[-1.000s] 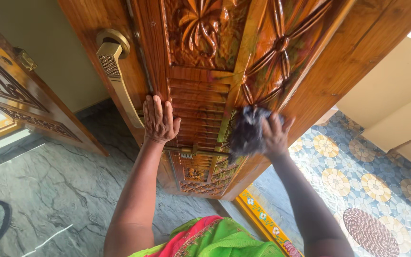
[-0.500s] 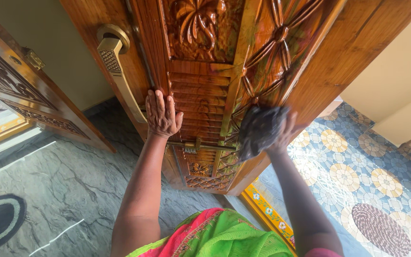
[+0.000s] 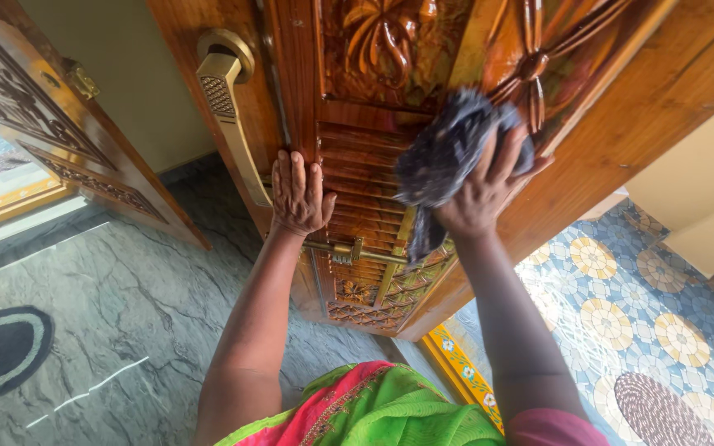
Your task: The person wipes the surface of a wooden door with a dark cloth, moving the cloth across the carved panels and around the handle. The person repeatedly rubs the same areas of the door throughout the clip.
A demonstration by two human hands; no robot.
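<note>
The fingers (image 3: 499, 157) of the right hand (image 3: 477, 198) are spread over a dark blue-grey cloth (image 3: 448, 153), which is pressed by them against the carved wooden door (image 3: 357, 107). The fingers (image 3: 295, 177) of the left hand (image 3: 297, 196) are laid flat and close together on the door's ribbed panel, nothing being held by them. Compared with 0.5 s ago, the cloth is seen higher on the door, now at the top of the ribbed panel and just below the carved flower; the left hand is kept at its place. From this it may be judged that the wiping is being carried upward across the carving. The cloth is bunched under the palm, with 1 tail hanging down toward the brass bolt (image 3: 349, 249), so its long axis runs roughly up and down the door. The brass handle (image 3: 229, 107) is left untouched.
</note>
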